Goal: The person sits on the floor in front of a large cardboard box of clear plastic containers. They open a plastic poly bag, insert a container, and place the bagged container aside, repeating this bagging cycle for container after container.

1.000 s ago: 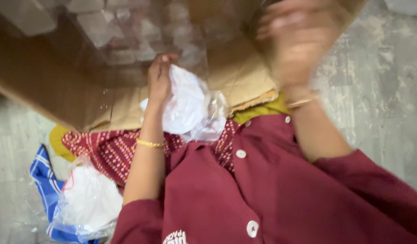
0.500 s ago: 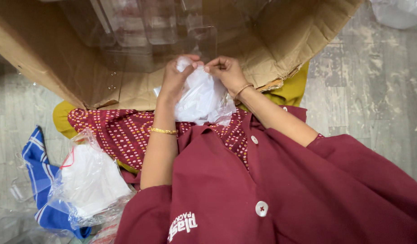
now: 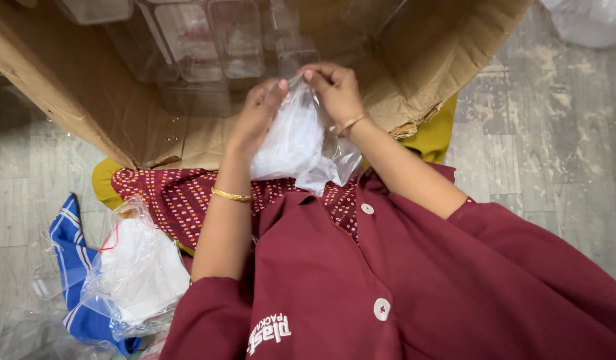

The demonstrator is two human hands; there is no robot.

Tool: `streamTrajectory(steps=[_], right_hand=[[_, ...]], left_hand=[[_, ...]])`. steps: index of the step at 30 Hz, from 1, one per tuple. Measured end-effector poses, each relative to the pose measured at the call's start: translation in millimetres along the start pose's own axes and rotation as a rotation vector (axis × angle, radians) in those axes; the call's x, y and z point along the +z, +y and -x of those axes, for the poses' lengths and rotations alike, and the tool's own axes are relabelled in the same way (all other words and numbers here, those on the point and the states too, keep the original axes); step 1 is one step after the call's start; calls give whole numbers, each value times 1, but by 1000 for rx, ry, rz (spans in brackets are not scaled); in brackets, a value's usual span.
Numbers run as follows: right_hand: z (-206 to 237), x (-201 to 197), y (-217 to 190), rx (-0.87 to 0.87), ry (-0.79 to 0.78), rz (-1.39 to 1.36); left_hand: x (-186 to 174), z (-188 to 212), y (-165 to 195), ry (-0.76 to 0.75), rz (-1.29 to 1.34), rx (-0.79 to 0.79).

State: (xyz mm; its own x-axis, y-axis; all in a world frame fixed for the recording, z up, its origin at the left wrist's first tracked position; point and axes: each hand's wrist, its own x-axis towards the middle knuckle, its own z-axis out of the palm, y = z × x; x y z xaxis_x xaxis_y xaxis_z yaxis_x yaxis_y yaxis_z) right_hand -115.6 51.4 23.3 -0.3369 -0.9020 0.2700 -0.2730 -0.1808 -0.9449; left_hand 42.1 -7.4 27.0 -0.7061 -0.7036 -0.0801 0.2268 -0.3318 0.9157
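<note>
Both my hands hold a clear plastic bag (image 3: 301,143) with something white inside, in front of my chest. My left hand (image 3: 254,117) grips the bag's left side near the top. My right hand (image 3: 334,90) pinches the bag's top edge between fingers and thumb. The bag hangs just in front of an open cardboard box (image 3: 88,100). Stacked clear plastic containers (image 3: 208,40) fill the box beyond my hands.
A second clear bag of white items (image 3: 138,273) lies at my left on a blue striped cloth (image 3: 71,247). My maroon coat and a patterned red garment fill the lower view. Grey wooden floor (image 3: 554,133) lies to the right, with more plastic wrap at the top right.
My right hand came down from above the box and took the bag's top edge. Both hands then lifted the bag slightly higher, toward the box.
</note>
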Motion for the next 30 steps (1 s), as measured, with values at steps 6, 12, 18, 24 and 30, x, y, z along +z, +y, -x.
streamTrajectory(steps=[6,12,18,24,30], right_hand=[[-5,-33,10,700,-398,-790],[-6,-71,0,466,-327,-573],[-18,-28,-7,208,-458,118],[-20,-5,16,301,-300,-414],[-2,-36,13,595,-280,-786]], left_hand=[[-26,4,6,99,334,38],[-47,15,15,227,-87,142],[-17,5,1,235,-504,342],[-11,7,-14,97,-278,221],[-18,11,-5,105,344,49]])
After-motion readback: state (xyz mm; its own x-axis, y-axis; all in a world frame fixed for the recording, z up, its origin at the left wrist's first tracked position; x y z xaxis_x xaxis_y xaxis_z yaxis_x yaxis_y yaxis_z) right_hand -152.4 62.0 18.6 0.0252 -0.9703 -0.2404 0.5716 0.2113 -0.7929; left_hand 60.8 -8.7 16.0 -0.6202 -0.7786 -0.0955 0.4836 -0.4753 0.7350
